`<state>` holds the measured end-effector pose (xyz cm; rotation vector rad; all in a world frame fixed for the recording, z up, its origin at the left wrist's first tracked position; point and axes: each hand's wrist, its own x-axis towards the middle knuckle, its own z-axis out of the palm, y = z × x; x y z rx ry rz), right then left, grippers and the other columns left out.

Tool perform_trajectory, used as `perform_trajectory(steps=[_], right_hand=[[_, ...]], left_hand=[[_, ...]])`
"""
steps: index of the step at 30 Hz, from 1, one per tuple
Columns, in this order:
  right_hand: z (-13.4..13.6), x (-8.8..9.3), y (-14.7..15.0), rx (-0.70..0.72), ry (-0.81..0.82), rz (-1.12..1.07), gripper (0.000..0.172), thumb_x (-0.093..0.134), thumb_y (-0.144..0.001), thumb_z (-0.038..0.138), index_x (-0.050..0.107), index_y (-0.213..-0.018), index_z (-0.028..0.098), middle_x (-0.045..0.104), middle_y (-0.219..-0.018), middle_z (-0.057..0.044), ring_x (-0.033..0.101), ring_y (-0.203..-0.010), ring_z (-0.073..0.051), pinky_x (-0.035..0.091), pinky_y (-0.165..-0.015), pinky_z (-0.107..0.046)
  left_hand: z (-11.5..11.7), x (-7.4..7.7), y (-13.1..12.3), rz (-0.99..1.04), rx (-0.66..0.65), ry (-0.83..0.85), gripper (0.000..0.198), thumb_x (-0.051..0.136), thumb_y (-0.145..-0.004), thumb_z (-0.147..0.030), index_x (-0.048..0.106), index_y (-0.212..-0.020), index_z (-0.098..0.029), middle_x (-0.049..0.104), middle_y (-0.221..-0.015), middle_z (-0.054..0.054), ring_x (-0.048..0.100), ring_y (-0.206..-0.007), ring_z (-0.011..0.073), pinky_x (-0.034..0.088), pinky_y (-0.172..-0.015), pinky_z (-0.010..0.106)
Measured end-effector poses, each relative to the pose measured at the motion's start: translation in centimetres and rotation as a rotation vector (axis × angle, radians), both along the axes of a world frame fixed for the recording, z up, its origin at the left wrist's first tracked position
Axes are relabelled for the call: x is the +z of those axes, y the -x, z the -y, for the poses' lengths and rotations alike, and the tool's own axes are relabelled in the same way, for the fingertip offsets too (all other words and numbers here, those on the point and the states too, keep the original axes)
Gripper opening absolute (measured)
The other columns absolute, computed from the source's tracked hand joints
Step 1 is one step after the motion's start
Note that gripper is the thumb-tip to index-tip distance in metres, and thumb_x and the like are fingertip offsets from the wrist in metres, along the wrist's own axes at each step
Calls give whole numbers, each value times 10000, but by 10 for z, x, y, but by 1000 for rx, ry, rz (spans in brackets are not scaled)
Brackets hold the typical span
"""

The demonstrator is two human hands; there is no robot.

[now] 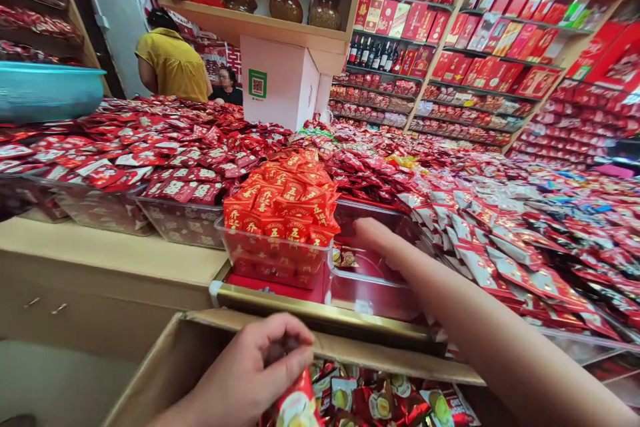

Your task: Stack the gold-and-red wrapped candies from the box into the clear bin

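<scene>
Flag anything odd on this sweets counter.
One clear bin under the right hand is almost empty, just a few gold-wrapped sweets inside, while the neighbouring bin of red packets is heaped over its rim.

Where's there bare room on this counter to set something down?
The beige wooden ledge below the left clear bins is bare. The nearly empty clear plastic bin under the right hand, beside the heaped orange packets, has room. Red packets crowd the rest, and the cardboard box too.
</scene>
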<state>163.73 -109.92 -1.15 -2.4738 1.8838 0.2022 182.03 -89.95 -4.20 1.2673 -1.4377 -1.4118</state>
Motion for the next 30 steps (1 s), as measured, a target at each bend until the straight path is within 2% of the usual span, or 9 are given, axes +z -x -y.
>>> perform_trajectory(steps=[3, 5, 9, 11, 13, 17, 22, 25, 30], right_hand=[[-46, 27, 0, 47, 205, 169, 257, 380, -829, 237, 592, -935, 136, 620, -931, -118, 565, -869, -217, 400, -708, -291], [-90, 36, 1, 190, 323, 573, 212, 421, -820, 296, 590, -871, 178, 630, -796, -53, 571, -723, -164, 402, -660, -258], [-166, 16, -1, 202, -168, 1041, 265, 498, -762, 454, 552, -771, 195, 574, -597, -7, 504, -496, -121, 367, -443, -222], [-183, -3, -5, 109, -423, 1199, 309, 547, -712, 485, 514, -752, 181, 553, -558, 9, 481, -430, -101, 346, -387, -204], [-188, -14, -5, 21, -553, 1335, 353, 567, -683, 507, 471, -720, 170, 527, -506, 30, 452, -367, -78, 332, -353, -185], [-179, 1, 12, 22, -473, 1362, 345, 565, -690, 494, 482, -710, 160, 537, -505, 31, 474, -385, -72, 359, -376, -174], [-127, 41, 49, 43, -36, 1013, 223, 559, -729, 376, 597, -757, 158, 611, -650, -14, 522, -525, -99, 386, -460, -198], [-75, 35, 55, -119, -1, 722, 137, 556, -730, 247, 591, -803, 136, 619, -629, -27, 530, -512, -108, 387, -444, -204], [-9, 0, 39, -226, -59, 312, 118, 544, -774, 207, 595, -809, 105, 609, -695, -41, 561, -611, -123, 450, -536, -228]], left_hand=[[3, 12, 3, -54, 154, 147, 145, 574, -746, -305, 567, -812, -177, 497, -609, -48, 436, -560, 86, 372, -525, 167], [7, 19, 4, -45, 209, 225, 126, 570, -755, -287, 569, -824, -181, 517, -619, -46, 448, -553, 83, 375, -509, 161], [15, 25, 11, 16, 217, 338, 110, 564, -766, -260, 570, -836, -176, 561, -660, -33, 485, -563, 87, 402, -520, 170], [19, 25, 18, 8, 201, 369, 103, 565, -763, -247, 564, -833, -172, 572, -688, -25, 509, -594, 96, 419, -541, 177], [23, 25, 25, -30, 185, 376, 108, 569, -757, -236, 553, -841, -171, 563, -688, -27, 517, -612, 99, 427, -550, 176], [31, 28, 24, -46, 125, 369, 137, 513, -792, -270, 532, -894, -181, 552, -691, -35, 527, -555, 84, 418, -521, 172], [39, 24, 0, 220, 17, 267, 158, 512, -780, -314, 557, -847, -178, 557, -649, -29, 558, -536, 112, 390, -493, 186], [39, 16, -6, 368, -46, 261, 168, 495, -785, -315, 581, -844, -183, 567, -604, -21, 566, -569, 145, 378, -492, 200], [33, 13, -5, 676, -218, 513, 173, 458, -810, -272, 616, -852, -214, 621, -722, 6, 557, -647, 161, 376, -581, 226]])
